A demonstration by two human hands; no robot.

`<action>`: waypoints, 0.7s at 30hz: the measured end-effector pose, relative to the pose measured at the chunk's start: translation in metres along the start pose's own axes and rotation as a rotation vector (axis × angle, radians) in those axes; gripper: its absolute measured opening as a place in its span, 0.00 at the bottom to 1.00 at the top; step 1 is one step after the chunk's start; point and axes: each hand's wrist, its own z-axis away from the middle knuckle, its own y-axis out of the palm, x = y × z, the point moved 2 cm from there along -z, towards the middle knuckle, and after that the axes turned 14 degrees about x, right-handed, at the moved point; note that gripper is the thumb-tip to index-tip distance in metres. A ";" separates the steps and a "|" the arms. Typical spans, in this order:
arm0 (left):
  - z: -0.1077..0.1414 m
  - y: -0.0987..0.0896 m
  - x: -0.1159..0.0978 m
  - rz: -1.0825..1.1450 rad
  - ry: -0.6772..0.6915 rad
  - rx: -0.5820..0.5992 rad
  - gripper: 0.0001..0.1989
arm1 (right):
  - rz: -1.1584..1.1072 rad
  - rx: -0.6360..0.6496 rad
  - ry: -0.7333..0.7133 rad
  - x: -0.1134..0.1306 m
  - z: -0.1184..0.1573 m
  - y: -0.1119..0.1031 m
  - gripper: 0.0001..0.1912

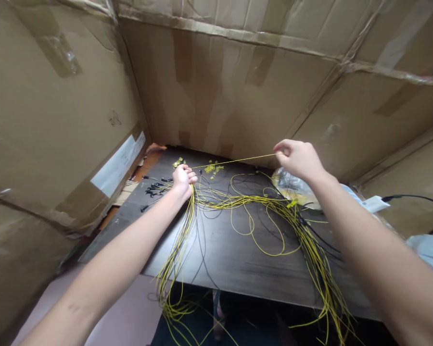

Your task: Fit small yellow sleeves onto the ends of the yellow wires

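Note:
A bundle of thin yellow and black cables [238, 201] lies across the dark table and hangs over its front edge on both sides. My left hand [183, 179] is closed around the bundle near its left bend; black connector ends [155, 187] lie just left of it. Between my hands a single yellow cable [234, 160] stretches taut, rising to the right. Its other end is pinched in the fingertips of my right hand [292, 154], which is held above the table's far right part. Small yellow pieces [212, 168] are scattered behind my left hand.
Cardboard walls [216, 96] enclose the dark table [220, 250] at the back and sides. A clear plastic bag [292, 182] sits at the back right, near a white device [375, 203] with a black cord [414, 198]. A blue-grey cloth [431, 250] is at the right edge.

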 end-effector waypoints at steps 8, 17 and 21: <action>-0.010 -0.008 -0.014 0.025 0.118 -0.085 0.14 | 0.481 0.005 0.129 -0.060 0.017 -0.022 0.18; -0.019 -0.021 -0.043 0.045 0.212 -0.172 0.15 | 0.396 -0.154 0.328 -0.104 0.037 -0.048 0.24; -0.021 -0.023 -0.042 0.021 0.211 -0.164 0.15 | -0.250 -0.426 0.694 -0.110 0.022 -0.062 0.26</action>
